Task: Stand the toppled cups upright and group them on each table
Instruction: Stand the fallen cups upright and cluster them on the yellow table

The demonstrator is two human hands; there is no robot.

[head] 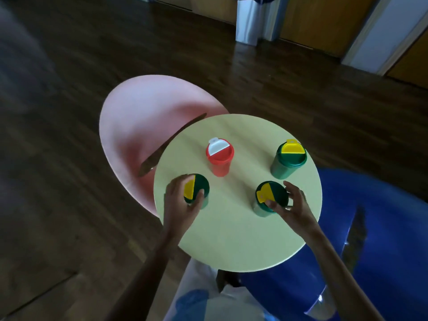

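Note:
Several lidded cups stand upright on a round pale-green table point(231, 239). A red cup with a white flap point(219, 156) is at the back middle. A green cup with a yellow flap point(288, 159) stands at the back right. My left hand point(180, 205) grips the lid of a green cup point(199, 189) near the table's left edge. My right hand point(293, 206) holds the rim of another green cup point(271, 198) at the front right, fingers curled around its lid.
A pink chair point(139, 121) sits behind and left of the table, a blue chair point(375, 228) to its right. Dark wooden floor point(69, 89) surrounds them. Wooden cabinets and a pale column line the far wall.

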